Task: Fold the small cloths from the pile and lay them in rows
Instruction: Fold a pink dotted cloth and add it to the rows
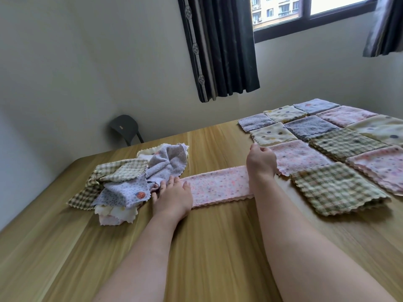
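While left hand (172,194) presses flat, right hand (261,162) pinches pink speckled cloth strip (216,186).

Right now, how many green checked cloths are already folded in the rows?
2. The nearest green checked cloth sits at the rows' front corner; the second green checked cloth lies one row back, slightly right. More may lie beyond the right edge.

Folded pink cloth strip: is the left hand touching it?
Touching. The head view shows the left hand lying on the left end of the folded pink cloth strip.
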Available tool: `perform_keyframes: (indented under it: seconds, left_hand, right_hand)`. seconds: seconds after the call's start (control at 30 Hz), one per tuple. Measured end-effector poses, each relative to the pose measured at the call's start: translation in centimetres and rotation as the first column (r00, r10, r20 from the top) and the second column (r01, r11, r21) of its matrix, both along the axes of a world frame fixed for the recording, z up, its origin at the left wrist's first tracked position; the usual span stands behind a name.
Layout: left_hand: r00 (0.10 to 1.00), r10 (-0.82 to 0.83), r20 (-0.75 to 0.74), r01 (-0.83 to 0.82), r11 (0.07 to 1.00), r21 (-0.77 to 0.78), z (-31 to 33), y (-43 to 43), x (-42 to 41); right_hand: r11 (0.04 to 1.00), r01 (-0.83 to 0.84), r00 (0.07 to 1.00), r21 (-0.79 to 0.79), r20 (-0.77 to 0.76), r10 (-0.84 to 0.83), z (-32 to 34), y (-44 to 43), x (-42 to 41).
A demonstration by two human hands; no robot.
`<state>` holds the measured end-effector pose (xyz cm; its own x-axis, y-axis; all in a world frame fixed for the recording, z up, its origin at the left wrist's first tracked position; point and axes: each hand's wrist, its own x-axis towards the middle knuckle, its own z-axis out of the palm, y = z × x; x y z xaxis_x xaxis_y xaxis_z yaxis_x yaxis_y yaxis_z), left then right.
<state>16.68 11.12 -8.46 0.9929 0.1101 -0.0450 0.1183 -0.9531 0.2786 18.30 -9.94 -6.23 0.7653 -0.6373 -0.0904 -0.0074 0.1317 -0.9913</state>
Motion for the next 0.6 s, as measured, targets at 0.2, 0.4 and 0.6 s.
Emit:
perform_keyframes:
  seconds: [0.2, 0.4, 0.6]
  left_hand:
    - [0.945, 0.083, 0.315, -0.037, 0.988, -0.150, 0.1, 1.0, -0.2]
    - [0.953, 0.083, 0.291, -0.065, 0.995, -0.070, 0.8, 0.8, -0.7]
    - [0.959, 0.134, 0.249, -0.080, 0.973, -0.217, 1.4, 0.5, -0.9]
  right_hand:
    - [0.671, -0.359, 0.932, -0.649, -0.283, 0.224, -0.5, 0.2, -0.4]
    - [0.387, -0.467, 0.883, -0.795, -0.446, 0.149, -0.9, 0.9, 0.1]
    - [0.360, -0.528, 0.845, -0.769, -0.516, 0.139, -0.7, 0.8, 0.2]
